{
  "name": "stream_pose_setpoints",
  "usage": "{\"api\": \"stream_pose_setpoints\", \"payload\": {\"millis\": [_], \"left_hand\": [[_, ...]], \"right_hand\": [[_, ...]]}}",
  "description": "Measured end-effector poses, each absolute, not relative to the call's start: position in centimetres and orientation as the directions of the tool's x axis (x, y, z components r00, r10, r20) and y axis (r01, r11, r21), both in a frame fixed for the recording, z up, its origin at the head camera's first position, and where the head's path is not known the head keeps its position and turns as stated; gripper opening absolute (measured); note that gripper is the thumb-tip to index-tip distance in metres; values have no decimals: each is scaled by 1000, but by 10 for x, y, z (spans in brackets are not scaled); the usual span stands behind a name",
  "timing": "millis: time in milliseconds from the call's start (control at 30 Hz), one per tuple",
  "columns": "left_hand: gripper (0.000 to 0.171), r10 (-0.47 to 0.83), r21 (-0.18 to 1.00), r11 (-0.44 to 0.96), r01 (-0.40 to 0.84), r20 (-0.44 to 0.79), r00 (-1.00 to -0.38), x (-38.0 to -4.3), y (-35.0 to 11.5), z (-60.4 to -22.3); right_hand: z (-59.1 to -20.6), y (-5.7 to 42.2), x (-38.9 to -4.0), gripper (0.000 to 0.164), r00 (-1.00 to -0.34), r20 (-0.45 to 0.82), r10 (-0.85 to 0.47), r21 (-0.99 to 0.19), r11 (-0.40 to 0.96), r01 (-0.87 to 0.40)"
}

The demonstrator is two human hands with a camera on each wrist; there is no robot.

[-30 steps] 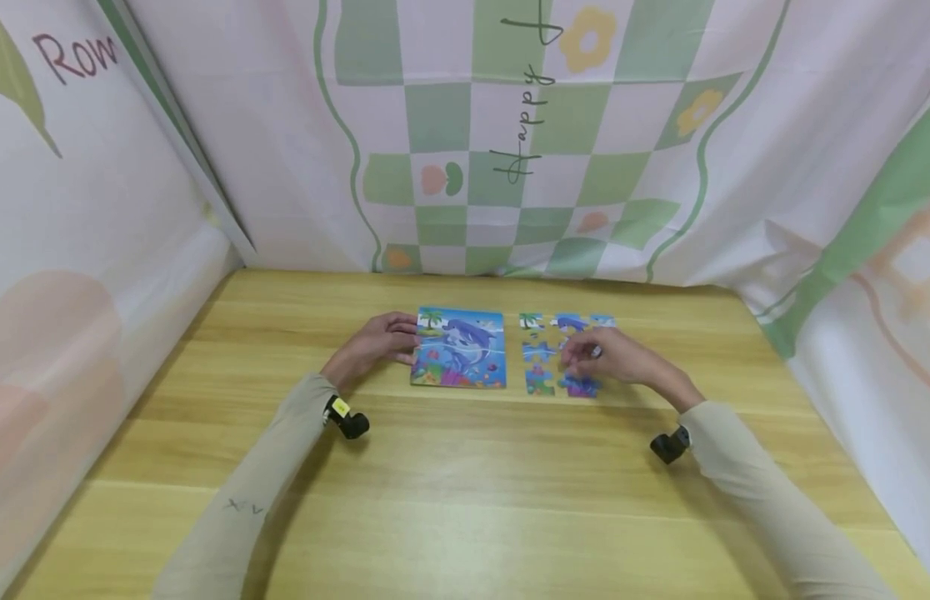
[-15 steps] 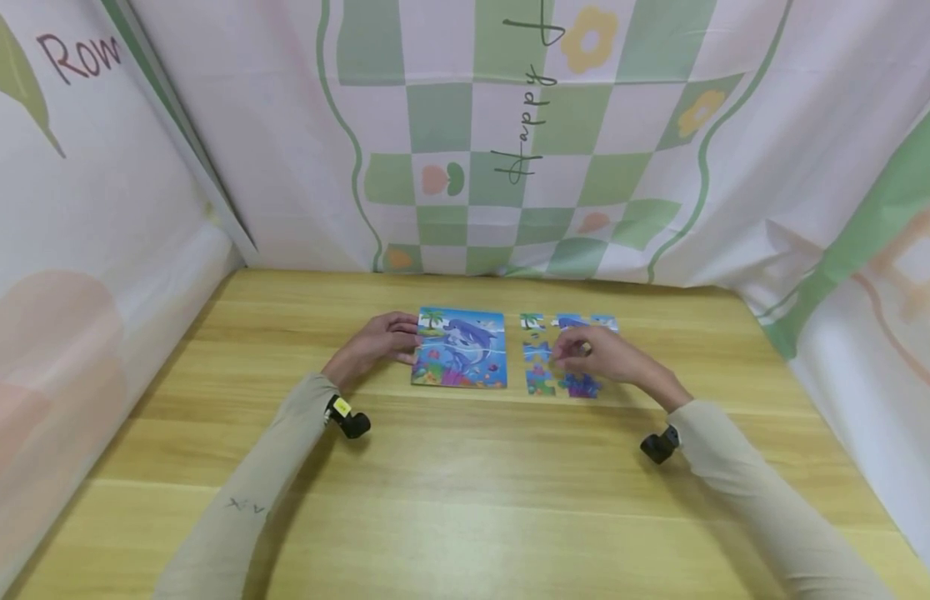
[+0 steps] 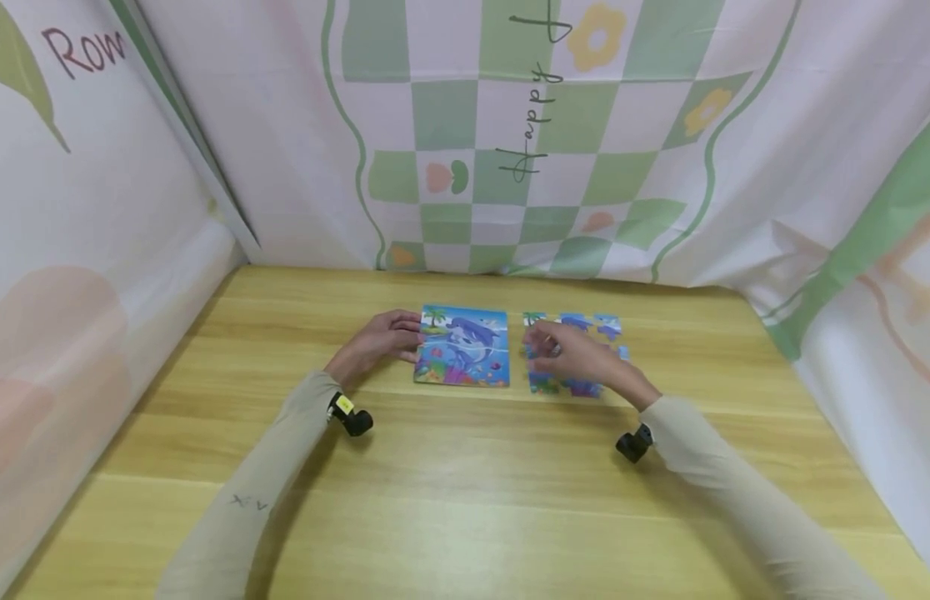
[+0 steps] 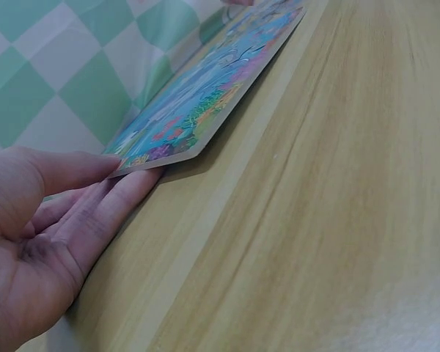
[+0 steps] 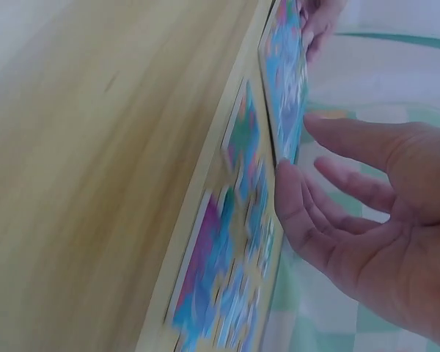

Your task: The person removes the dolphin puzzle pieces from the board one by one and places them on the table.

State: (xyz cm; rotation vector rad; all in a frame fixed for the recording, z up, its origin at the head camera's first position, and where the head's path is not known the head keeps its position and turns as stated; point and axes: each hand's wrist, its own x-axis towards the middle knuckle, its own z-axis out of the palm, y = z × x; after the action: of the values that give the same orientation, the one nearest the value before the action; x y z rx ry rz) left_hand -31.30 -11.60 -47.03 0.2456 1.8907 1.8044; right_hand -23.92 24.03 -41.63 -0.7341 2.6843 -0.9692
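Observation:
A flat dolphin puzzle board (image 3: 465,346) lies near the back of the table, its left edge pinched by my left hand (image 3: 375,343). The left wrist view shows the thumb on top of the board (image 4: 205,95) and fingers beneath its raised corner. To its right, loose jigsaw pieces (image 3: 608,326) form spaced rows of the same dolphin scene. My right hand (image 3: 581,357) hovers over these pieces and covers several. In the right wrist view, that hand's thumb and fingers (image 5: 297,213) are spread apart with nothing between them, near the board's right edge (image 5: 275,121).
The wooden table (image 3: 465,483) extends toward me in front of the puzzle. A patterned cloth (image 3: 510,125) hangs right behind the table, and further cloth walls stand on the left and right. Small black cameras (image 3: 634,444) are strapped to both wrists.
My right hand has moved left across the loose pieces toward the board, uncovering pieces on the right. My left hand keeps its hold on the board's left edge.

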Motion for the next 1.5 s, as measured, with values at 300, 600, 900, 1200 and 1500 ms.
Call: {"api": "stream_pose_setpoints", "payload": {"millis": [300, 600, 900, 1200, 1500], "left_hand": [[58, 482, 975, 95, -200, -221, -848, -311, -118, -470], [57, 467, 969, 100, -226, -246, -849, -311, -117, -469], [56, 489, 973, 61, -222, -223, -843, -310, -119, -468], [67, 478, 967, 50, -250, -243, -844, -311, -120, -467], [69, 496, 969, 69, -237, -239, -835, -312, -120, -468]], "right_hand": [[-412, 207, -243, 47, -848, -35, -528, -681, 634, -366], [-419, 178, -243, 35, -876, -98, -473, -645, 700, -306], [-421, 172, -244, 28, -876, -114, -470, -613, 727, -310], [-425, 172, -247, 31, -866, -117, -487, -595, 732, -332], [-426, 172, -246, 36, -871, -112, -479, -584, 741, -332]]}}
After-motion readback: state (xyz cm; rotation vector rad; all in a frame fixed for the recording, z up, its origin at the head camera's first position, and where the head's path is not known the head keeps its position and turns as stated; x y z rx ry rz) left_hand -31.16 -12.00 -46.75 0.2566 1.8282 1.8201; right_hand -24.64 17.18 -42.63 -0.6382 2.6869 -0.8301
